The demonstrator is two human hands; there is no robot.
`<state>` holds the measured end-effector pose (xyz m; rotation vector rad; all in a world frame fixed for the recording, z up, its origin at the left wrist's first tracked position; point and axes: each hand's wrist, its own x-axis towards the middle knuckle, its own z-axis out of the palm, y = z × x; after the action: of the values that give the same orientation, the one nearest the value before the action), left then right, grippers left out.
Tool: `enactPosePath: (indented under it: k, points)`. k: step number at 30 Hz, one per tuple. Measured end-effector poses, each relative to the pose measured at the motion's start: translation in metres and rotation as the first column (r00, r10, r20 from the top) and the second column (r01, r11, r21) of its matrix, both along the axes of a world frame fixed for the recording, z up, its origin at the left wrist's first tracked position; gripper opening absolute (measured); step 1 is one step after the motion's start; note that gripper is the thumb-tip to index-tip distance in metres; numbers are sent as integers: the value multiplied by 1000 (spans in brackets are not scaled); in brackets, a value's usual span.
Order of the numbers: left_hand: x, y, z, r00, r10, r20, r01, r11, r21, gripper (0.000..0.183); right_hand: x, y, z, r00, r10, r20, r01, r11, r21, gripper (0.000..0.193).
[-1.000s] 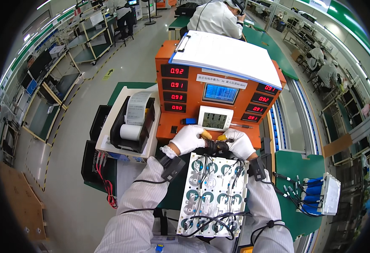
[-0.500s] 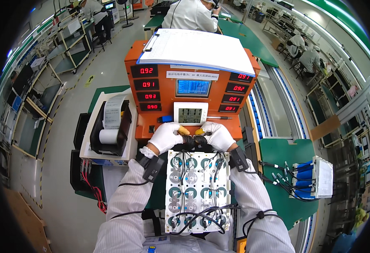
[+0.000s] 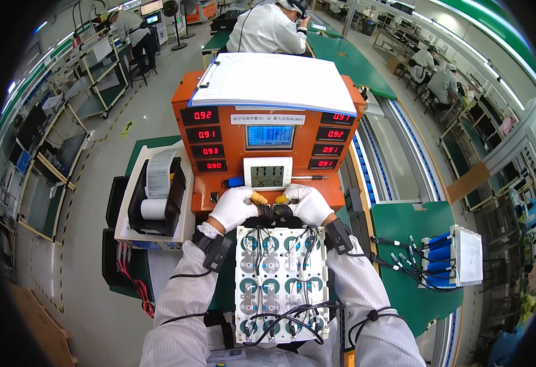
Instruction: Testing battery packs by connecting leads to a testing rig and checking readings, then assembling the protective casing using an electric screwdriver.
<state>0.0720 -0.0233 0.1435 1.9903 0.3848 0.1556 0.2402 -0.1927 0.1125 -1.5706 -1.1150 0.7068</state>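
Observation:
My left hand (image 3: 234,208), in a white glove with yellow fingertips, is closed on one side of a bundle of black cables (image 3: 275,213). Gloved the same way, my right hand (image 3: 308,205) grips the bundle's other side. Both hands are at the front of an orange tester (image 3: 204,199) with red digit displays and a small screen. Directly below them, near my body, is a battery pack (image 3: 282,284) with a white top plate, round cells and black leads. The ends of the cables between my fingers are partly hidden.
A white digital clock (image 3: 268,174) and a pen (image 3: 309,178) rest on the tester's ledge; a clipboard (image 3: 274,79) lies on top. Left stands a label printer (image 3: 158,196). Right, a blue-celled pack (image 3: 442,260) sits on a green board (image 3: 396,223) beside a roller conveyor (image 3: 372,159). Co-workers sit beyond.
The whole view has shifted slightly, with the tester now a little lower and further left. Both hands keep their hold on the cables at nearly the same spot before the tester.

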Motion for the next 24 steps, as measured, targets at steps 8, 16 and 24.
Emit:
enactPosePath:
  k: [8, 16, 24]
  points:
    - [0, 0, -7, 997, -4, 76, 3, 1000, 16, 22, -1, 0, 0, 999, -1, 54, -1, 999, 37, 16]
    - [0, 0, -1, 999, -11, 30, 11, 1000, 28, 25, 1, 0, -2, 998, 12, 66, -15, 999, 47, 16]
    - [1, 0, -6, 998, -21, 59, 20, 1000, 17, 23, 1, 0, -3, 999, -18, 47, 16, 999, 36, 19]
